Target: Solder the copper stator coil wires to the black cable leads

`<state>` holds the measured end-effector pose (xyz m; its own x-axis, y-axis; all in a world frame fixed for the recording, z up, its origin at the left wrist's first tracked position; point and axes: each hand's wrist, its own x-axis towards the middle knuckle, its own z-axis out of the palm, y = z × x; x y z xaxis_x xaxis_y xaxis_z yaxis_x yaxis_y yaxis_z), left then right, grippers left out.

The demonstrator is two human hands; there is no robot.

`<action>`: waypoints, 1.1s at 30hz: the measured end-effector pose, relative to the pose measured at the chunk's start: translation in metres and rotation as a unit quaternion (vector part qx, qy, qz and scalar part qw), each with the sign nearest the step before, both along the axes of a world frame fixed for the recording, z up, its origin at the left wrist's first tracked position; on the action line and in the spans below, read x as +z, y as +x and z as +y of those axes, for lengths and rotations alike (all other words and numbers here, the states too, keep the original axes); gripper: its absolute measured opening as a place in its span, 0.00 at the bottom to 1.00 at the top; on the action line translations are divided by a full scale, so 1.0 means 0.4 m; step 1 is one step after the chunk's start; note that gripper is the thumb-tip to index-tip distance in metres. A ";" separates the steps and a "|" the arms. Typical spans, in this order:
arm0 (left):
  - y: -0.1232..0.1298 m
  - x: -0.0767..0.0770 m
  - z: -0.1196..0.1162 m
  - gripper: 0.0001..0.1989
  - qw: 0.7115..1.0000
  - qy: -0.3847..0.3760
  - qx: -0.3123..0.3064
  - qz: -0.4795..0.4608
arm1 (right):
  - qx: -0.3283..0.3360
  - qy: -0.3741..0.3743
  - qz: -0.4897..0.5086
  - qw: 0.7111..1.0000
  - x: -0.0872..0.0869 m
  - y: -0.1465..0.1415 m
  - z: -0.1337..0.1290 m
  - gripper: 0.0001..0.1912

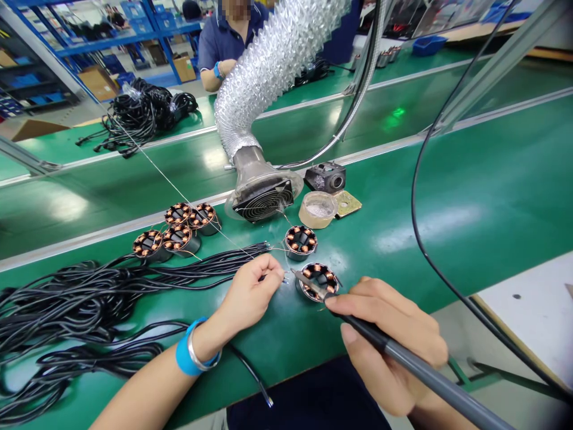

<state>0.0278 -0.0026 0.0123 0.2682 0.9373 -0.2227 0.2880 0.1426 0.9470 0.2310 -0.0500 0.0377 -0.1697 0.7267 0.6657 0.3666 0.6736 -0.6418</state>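
Green bench (483, 197) is seen across most of the view, with a silver flexible duct (268, 77) hung over its middle and ended in a round fan hood (264, 203). A person in a dark blue shirt (212, 48) is seen at the far side, near a heap of black cables (143, 113). Near side, left: a long pile of black cords (58, 304) is laid out, tips pointed toward the middle. Soldering iron (430, 379) is grasped by the right hand (403, 316), fingers closed around the handle, thumb below, index finger laid along the top near the front; tip is angled to the left, just beside the left fingertips. Left hand (253, 292) is closed, thumb and index finger pinched together on thin wire ends (286, 279), other fingers curled in; exact grip on each wire cannot be told. Near coil ring (329, 279) is set on the bench under the iron's front end; another coil ring (301, 242) is placed just behind, and four coil rings (181, 237) are grouped to the left. Black holder (326, 177), round cup (308, 218) and yellowish pad (351, 206) are placed together beside the hood. Thin pale strand (165, 176) is stretched down toward the left hand.
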 end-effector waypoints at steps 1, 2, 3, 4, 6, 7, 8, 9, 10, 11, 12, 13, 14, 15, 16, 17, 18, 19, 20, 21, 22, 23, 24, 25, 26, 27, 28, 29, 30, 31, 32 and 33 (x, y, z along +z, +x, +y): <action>0.000 0.000 0.001 0.10 1.000 -0.001 -0.001 0.001 | -0.003 0.002 0.003 1.000 0.002 -0.003 0.002 0.15; -0.001 0.000 0.001 0.10 1.000 -0.001 -0.002 0.002 | -0.005 0.001 0.006 1.000 0.003 -0.006 0.003 0.15; -0.001 0.000 0.001 0.10 1.000 -0.002 -0.003 0.002 | -0.010 0.000 0.009 1.000 0.005 -0.008 0.004 0.15; -0.002 -0.001 0.001 0.10 1.000 -0.001 -0.002 0.003 | -0.013 -0.003 0.011 1.000 0.008 -0.010 0.005 0.14; -0.003 -0.001 0.001 0.10 1.000 -0.001 -0.002 0.003 | -0.016 -0.008 0.015 1.000 0.011 -0.013 0.005 0.14; -0.003 -0.002 0.000 0.10 1.000 -0.001 -0.002 0.003 | -0.017 -0.006 0.019 1.000 0.012 -0.013 0.005 0.14; -0.003 -0.002 0.000 0.10 1.000 -0.001 -0.002 0.002 | -0.017 -0.004 0.022 1.000 0.012 -0.012 0.004 0.14; -0.002 -0.002 0.000 0.10 1.000 -0.002 -0.002 0.002 | -0.019 -0.003 0.024 1.000 0.011 -0.011 0.004 0.14; -0.002 -0.002 -0.001 0.10 1.000 -0.003 -0.002 0.002 | -0.021 -0.002 0.025 0.999 0.007 -0.008 0.004 0.14; -0.001 -0.002 0.000 0.10 1.000 -0.004 -0.001 0.002 | -0.024 0.002 0.028 0.999 0.003 -0.006 0.005 0.15; 0.000 -0.002 0.000 0.10 1.000 -0.004 -0.001 0.003 | -0.025 0.008 0.034 0.999 -0.003 -0.003 0.005 0.16; 0.000 -0.002 0.001 0.10 1.000 -0.004 0.000 0.004 | -0.022 0.014 0.042 0.999 -0.010 -0.001 0.007 0.18; 0.000 -0.002 0.001 0.10 1.000 -0.004 -0.001 0.004 | -0.017 0.020 0.053 0.998 -0.017 0.001 0.010 0.21; 0.000 -0.001 0.002 0.10 1.000 -0.005 -0.003 0.003 | -0.015 0.029 0.065 0.997 -0.024 0.002 0.014 0.23; -0.001 0.000 0.002 0.10 1.000 -0.007 -0.007 0.000 | -0.016 0.033 0.071 0.997 -0.030 0.002 0.019 0.24; -0.003 0.000 0.002 0.10 1.000 -0.008 -0.013 -0.005 | -0.018 0.032 0.066 0.997 -0.035 0.001 0.026 0.24; -0.005 0.002 0.002 0.10 1.000 -0.009 -0.022 -0.011 | -0.019 0.025 0.049 0.998 -0.038 -0.002 0.034 0.23; -0.008 0.002 0.002 0.11 0.999 -0.011 -0.035 -0.016 | -0.016 0.018 0.024 0.999 -0.040 -0.006 0.044 0.21; -0.012 0.003 0.002 0.11 0.998 -0.014 -0.052 -0.021 | -0.007 0.009 -0.005 1.000 -0.041 -0.012 0.055 0.18; -0.016 0.003 0.001 0.12 0.997 -0.019 -0.072 -0.027 | 0.010 0.000 -0.032 0.999 -0.041 -0.019 0.067 0.15; -0.020 0.002 0.001 0.13 0.995 -0.024 -0.092 -0.033 | 0.032 -0.005 -0.052 0.998 -0.041 -0.026 0.080 0.12; -0.024 0.001 0.001 0.14 0.993 -0.028 -0.109 -0.039 | 0.054 -0.006 -0.064 0.996 -0.041 -0.033 0.091 0.10; -0.027 0.000 0.001 0.15 0.991 -0.031 -0.123 -0.045 | 0.073 -0.003 -0.072 0.995 -0.041 -0.040 0.100 0.10; -0.029 -0.001 0.001 0.16 0.990 -0.030 -0.132 -0.048 | 0.087 0.002 -0.077 0.993 -0.041 -0.045 0.108 0.10; -0.031 -0.001 0.001 0.17 0.989 -0.027 -0.136 -0.048 | 0.095 0.007 -0.080 0.992 -0.041 -0.049 0.113 0.10; -0.032 0.001 0.001 0.17 0.989 -0.021 -0.137 -0.046 | 0.096 0.013 -0.083 0.992 -0.041 -0.050 0.115 0.11; -0.033 0.004 0.001 0.17 0.990 -0.015 -0.138 -0.041 | 0.092 0.015 -0.085 0.992 -0.041 -0.050 0.115 0.11; -0.033 0.008 0.000 0.16 0.990 -0.009 -0.139 -0.034 | 0.089 0.015 -0.085 0.992 -0.041 -0.047 0.113 0.11; -0.032 0.013 0.000 0.15 0.990 -0.004 -0.141 -0.026 | 0.088 0.013 -0.085 0.992 -0.042 -0.044 0.109 0.11; -0.031 0.018 0.000 0.14 0.990 -0.002 -0.142 -0.021 | 0.091 0.010 -0.084 0.992 -0.043 -0.040 0.106 0.12; -0.030 0.022 -0.001 0.14 0.990 -0.004 -0.141 -0.019 | 0.094 0.007 -0.081 0.992 -0.044 -0.037 0.102 0.13; -0.027 0.025 -0.001 0.14 0.990 -0.012 -0.138 -0.023 | 0.096 0.004 -0.079 0.992 -0.046 -0.034 0.099 0.13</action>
<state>0.0169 -0.0030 0.0224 0.5233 0.8219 -0.2251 0.2755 0.0868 0.9574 0.2173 -0.0104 0.0193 -0.4077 0.6659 0.6248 0.3261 0.7453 -0.5815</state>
